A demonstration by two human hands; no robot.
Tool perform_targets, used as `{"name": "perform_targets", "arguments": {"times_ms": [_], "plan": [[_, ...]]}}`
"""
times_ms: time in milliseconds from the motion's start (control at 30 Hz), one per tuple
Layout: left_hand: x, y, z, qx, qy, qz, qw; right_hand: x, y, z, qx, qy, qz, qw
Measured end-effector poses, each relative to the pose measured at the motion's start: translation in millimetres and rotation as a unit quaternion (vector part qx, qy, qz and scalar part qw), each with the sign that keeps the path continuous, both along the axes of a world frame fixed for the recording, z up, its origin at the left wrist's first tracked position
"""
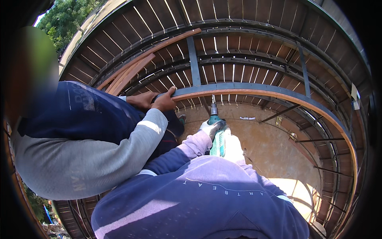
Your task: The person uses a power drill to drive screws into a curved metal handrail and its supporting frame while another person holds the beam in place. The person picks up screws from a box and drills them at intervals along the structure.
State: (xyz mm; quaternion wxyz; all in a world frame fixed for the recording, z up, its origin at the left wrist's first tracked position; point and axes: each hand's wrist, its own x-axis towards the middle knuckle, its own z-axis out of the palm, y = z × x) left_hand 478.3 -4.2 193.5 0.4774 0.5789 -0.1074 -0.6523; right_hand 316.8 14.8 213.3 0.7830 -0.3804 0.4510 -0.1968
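A green power drill (pixel 218 139) is gripped between my two hands, its grey chuck (pixel 214 108) pointing away from me. My left hand (pixel 211 128), in a pale glove, is wrapped around the front of its body. Behind it, my right hand (pixel 234 149) closes on the rear part, bleached by sunlight, so its fingers are hard to make out. The thin bit reaches the near edge of a curved rail (pixel 238 88), dark metal with a reddish-brown wooden strip along it. Whether the tip has entered the wood cannot be seen.
At left, a co-worker in a grey sleeve holds the rail's end with both hands (pixel 159 100). Loose wooden strips (pixel 133 69) lie beyond them. Metal posts (pixel 193 59) join the rail to curved, slatted tiers. Far below is a brown floor (pixel 254 135) with a sunlit patch.
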Motion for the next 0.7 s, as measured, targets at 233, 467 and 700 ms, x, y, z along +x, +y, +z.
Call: {"name": "perform_targets", "arguments": {"times_ms": [233, 467, 700], "plan": [[-2, 4, 7, -0.004, 0.022, 0.005, 1.0, -9, 10, -31, -0.23, 0.158, 0.078, 0.957], [3, 0, -4, -0.005, -0.013, -0.022, 1.0, -11, 10, -48, -0.199, 0.153, 0.108, 0.962], [6, 2, -5, -0.019, -0.073, -0.039, 0.996, -12, 9, -65, -0.16, 0.135, 0.132, 0.969]]}}
